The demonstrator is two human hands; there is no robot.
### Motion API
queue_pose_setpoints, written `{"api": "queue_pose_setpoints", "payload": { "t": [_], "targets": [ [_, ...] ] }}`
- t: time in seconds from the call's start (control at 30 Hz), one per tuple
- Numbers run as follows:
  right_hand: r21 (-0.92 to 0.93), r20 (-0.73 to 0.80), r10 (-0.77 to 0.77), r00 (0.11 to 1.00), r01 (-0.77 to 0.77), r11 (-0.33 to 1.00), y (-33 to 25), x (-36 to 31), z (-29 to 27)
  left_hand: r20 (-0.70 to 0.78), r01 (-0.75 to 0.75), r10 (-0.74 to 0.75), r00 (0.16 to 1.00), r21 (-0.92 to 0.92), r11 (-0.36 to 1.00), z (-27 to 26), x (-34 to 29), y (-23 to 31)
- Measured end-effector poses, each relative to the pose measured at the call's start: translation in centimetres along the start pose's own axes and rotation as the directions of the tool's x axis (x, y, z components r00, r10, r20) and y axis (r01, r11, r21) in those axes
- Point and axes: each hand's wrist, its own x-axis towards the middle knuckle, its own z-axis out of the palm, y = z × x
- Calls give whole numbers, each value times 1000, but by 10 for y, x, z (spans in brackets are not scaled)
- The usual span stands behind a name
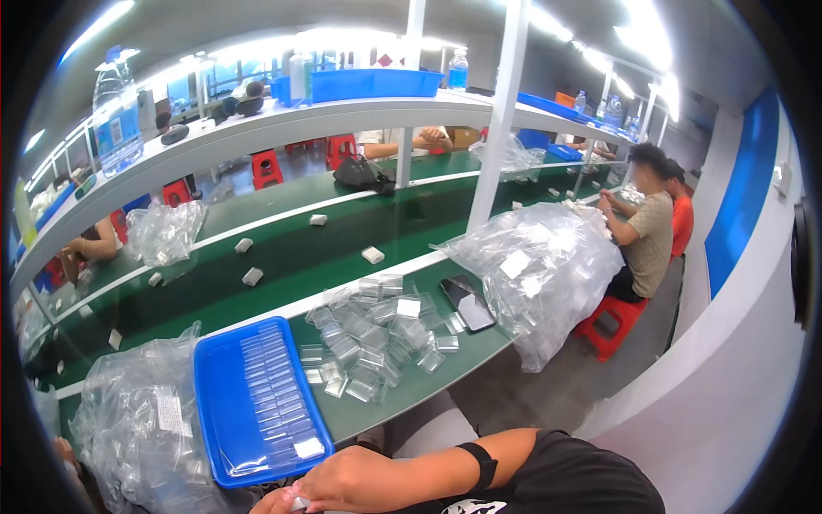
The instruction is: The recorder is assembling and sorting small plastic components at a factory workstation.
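At the bottom edge my right hand is closed, its fingers pinching a small white piece whose kind I cannot make out. My left hand meets it there, fingers bent against the same piece, mostly cut off by the frame. Just beyond them lies a blue tray with a neat row of clear plastic cases along its right side and a white piece at its near corner. Right of the tray, loose clear cases are heaped on the green bench.
A black phone lies beside the heap. Large clear bags stand left and right. Small white blocks are scattered on the green belt. A white post supports the shelf. Co-workers sit along the line, one on a red stool.
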Motion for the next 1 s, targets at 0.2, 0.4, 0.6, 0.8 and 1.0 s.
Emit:
{"api": "queue_pose_setpoints", "payload": {
  "t": [0.2, 0.4, 0.6, 0.8, 1.0],
  "targets": [
    [-7, 3, -84, 996, 84, 996, -2, 8, 7, -7, -61, 61, 998, -60, 996, -4, -19, -18],
    [-46, 85, 192, 978, -189, 981, -24, 22, -14, 31, -154, 159, 987, -128, 980, -4, -10, -28],
    [-81, 148, 39, 988, -27, 996, -9, 61, -15, -119, 77, -124, 985, -341, 937, -23, 3, -22],
    [267, 336, 536, 774, -624, 734, -23, 159, -45, -95, 403, -563, 821, -600, 691, -69, -12, -70],
    [372, 290, 322, 901, -416, 830, -17, 319, 37, -358, 49, -510, 782, -780, 624, -80, -21, -107]
  ]
}}
